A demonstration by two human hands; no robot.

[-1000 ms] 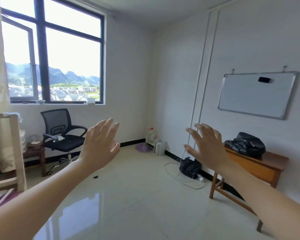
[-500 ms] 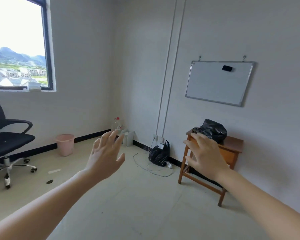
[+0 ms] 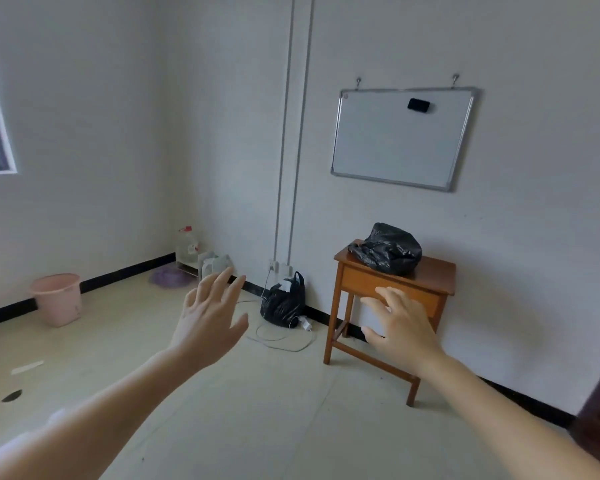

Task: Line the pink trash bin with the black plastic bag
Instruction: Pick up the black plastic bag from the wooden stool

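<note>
The pink trash bin point(image 3: 57, 298) stands upright on the floor by the left wall, with nothing visible inside. A crumpled black plastic bag point(image 3: 387, 249) lies on top of a small wooden table point(image 3: 433, 277) against the right wall. My left hand point(image 3: 210, 315) is raised in mid-air in the middle of the view, fingers spread and holding nothing. My right hand point(image 3: 400, 327) is raised in front of the table's drawer, fingers apart, well short of the bag.
A second, filled black bag point(image 3: 284, 301) sits on the floor by a wall socket, with white cables point(image 3: 283, 336) looped in front. A water jug point(image 3: 187, 244) and white containers stand in the corner. A whiteboard point(image 3: 402, 136) hangs above the table. Scraps lie on the floor at left.
My view has swung to the right and moved closer: the window and office chair have left the frame, the table and bag are nearer and more central. Both hands stay raised and open.
</note>
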